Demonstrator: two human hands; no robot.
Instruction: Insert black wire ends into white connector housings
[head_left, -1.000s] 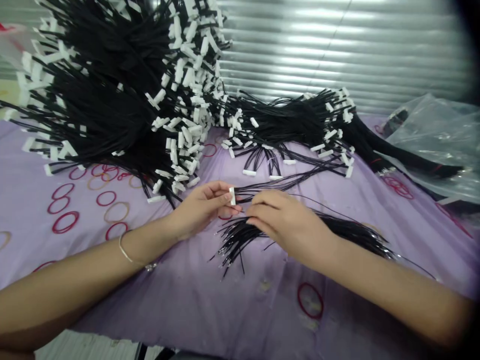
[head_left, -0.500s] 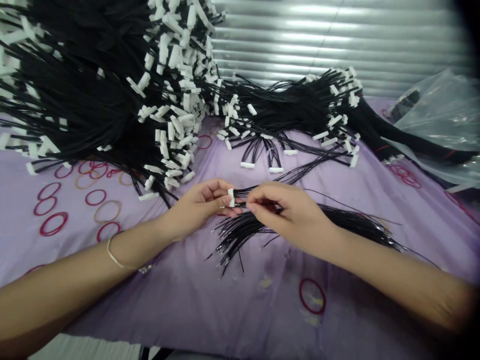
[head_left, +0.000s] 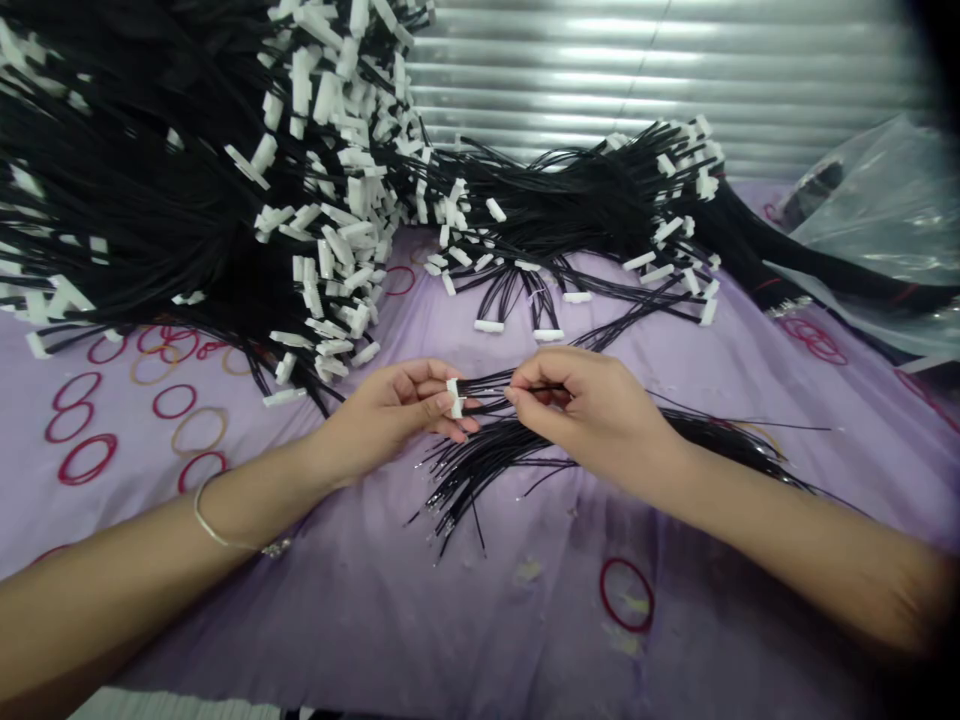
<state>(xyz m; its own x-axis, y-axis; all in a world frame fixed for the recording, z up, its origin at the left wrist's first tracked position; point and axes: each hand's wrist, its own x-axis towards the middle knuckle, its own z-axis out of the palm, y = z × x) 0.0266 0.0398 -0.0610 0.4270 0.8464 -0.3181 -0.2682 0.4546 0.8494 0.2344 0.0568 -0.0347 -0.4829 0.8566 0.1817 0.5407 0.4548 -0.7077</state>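
My left hand [head_left: 412,402] pinches a white plug connector [head_left: 454,398] between thumb and fingers. Several black wires [head_left: 484,383] run out of the connector's right side toward my other hand. Just right of it, my right hand [head_left: 581,405] is closed, thumb and forefinger pinching a thin black wire [head_left: 496,391] whose tip points at the connector. Beneath both hands lies a loose bundle of black wires [head_left: 480,475] with small metal tips at its left end. Part of the bundle is hidden behind my right hand.
A large heap of black cables [head_left: 172,180] with white connectors rises at the left. More wired connectors [head_left: 570,200] lie at the back, beside a clear plastic bag [head_left: 885,230]. Red rubber bands [head_left: 88,459] are scattered on the purple cloth [head_left: 360,600]; one band [head_left: 626,595] lies near the front.
My right hand has drawn slightly away from the connector, so more of the wires shows between the hands. The whole view has shifted a little. My left hand keeps its hold.
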